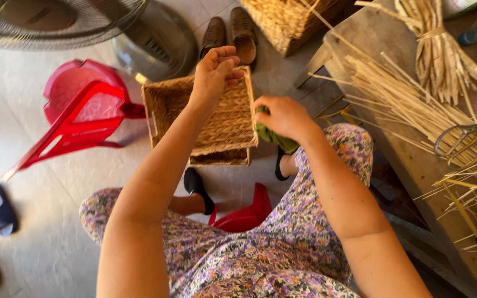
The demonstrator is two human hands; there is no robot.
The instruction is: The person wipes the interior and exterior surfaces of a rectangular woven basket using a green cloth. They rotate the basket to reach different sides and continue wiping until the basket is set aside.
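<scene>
A rectangular woven straw basket point(164, 105) is held up above my knees, its open side facing me. My left hand point(215, 69) grips its far rim, fingers curled over the edge. My right hand point(284, 116) presses a green cloth point(271, 138) against the basket's right side near the corner. My lap in a floral garment fills the bottom of the view.
A toppled red plastic stool point(78, 118) lies at left, a fan point(56, 22) with its base behind it. Brown shoes point(230, 33) and another woven basket point(285, 19) sit at the back. A wooden bench point(415, 160) at right bears bundles of straw stalks point(409, 99).
</scene>
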